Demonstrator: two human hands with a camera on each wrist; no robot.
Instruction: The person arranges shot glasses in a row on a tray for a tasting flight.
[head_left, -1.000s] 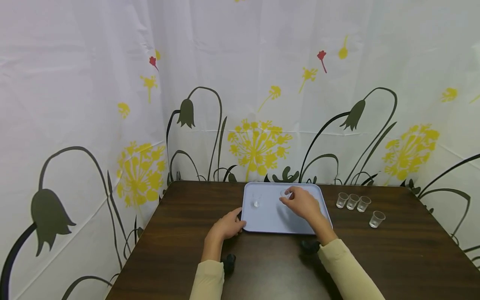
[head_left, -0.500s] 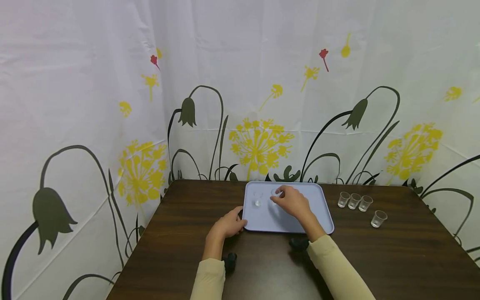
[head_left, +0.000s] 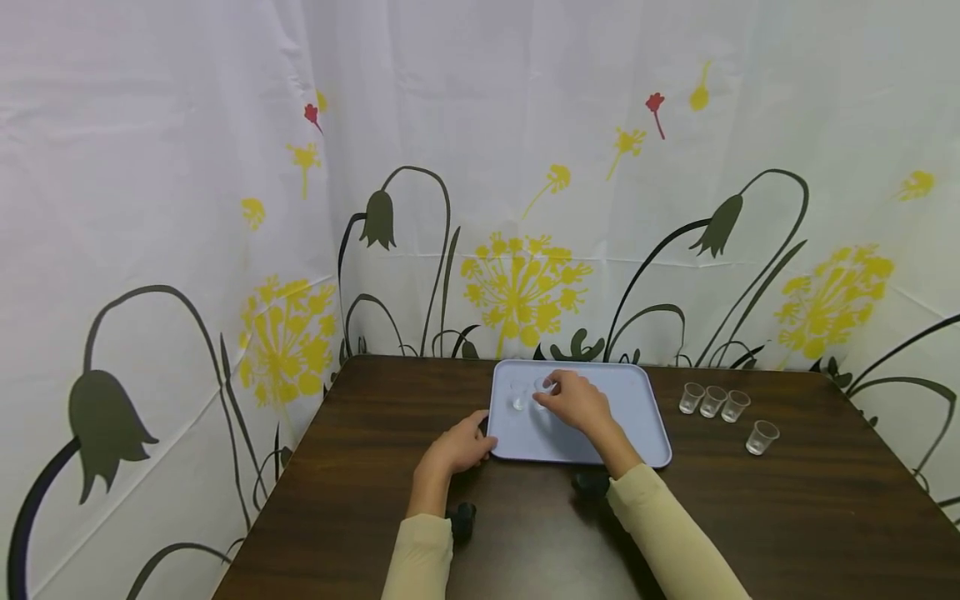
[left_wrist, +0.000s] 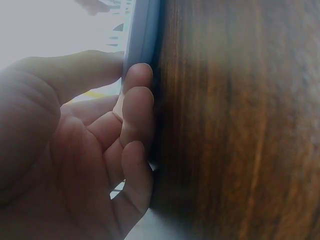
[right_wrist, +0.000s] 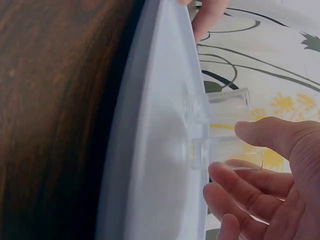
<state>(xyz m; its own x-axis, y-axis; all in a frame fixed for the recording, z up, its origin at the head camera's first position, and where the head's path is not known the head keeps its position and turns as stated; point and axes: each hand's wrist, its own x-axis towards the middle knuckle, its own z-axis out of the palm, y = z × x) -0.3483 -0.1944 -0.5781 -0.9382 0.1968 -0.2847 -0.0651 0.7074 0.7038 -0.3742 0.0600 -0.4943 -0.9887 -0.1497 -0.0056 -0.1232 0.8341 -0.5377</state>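
My right hand (head_left: 574,400) is over the left half of a pale blue tray (head_left: 622,425), its thumb and fingers pinching a small clear shot glass (right_wrist: 227,151). That glass is upright, its base right at the tray surface. Close beside it, on its left in the head view, a second shot glass (head_left: 518,397) stands on the tray. My left hand (head_left: 459,446) grips the tray's near left corner. In the left wrist view the thumb lies on the tray's rim (left_wrist: 141,40), with bent fingers (left_wrist: 137,107) along its outer side.
Right of the tray, three shot glasses (head_left: 712,402) stand in a row on the dark wooden table (head_left: 337,492). Another shot glass (head_left: 762,437) is nearer the front right. Behind the table hangs a white flowered curtain (head_left: 480,125).
My right hand has moved left across the tray with its shot glass, bringing it beside the standing one. The left hand keeps its hold on the corner.
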